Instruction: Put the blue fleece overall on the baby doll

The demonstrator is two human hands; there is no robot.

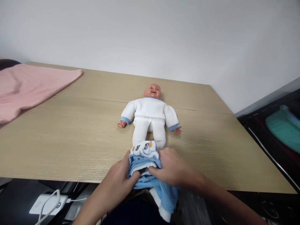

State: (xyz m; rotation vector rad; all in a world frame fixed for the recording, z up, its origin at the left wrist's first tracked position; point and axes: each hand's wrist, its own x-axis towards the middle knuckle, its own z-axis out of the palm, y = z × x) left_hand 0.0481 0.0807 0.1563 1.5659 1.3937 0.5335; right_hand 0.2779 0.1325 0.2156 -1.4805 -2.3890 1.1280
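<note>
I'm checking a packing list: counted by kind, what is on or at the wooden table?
1 doll
1 pink cloth
1 blue garment, gripped by left hand and right hand
Total: 3

1. Table (70, 140): light wood grain, with a seam running across it toward the far edge.
2. Pink cloth (25, 87): spread flat over the table's far left corner, running off past the left edge.
3. Dark rounded thing (7, 63) poking up behind the cloth, can't tell what it is.
4. White power bank (44, 204) sits below the table's near edge, left side, with a white cable (57, 195) looped over it.
5. Off the right edge there's a black stand (257, 120) with a teal thing (284, 126) on top, plus a thin metal rod (269, 153) slanting alongside.
6. Plain white wall (150, 31) behind the far edge.
</note>
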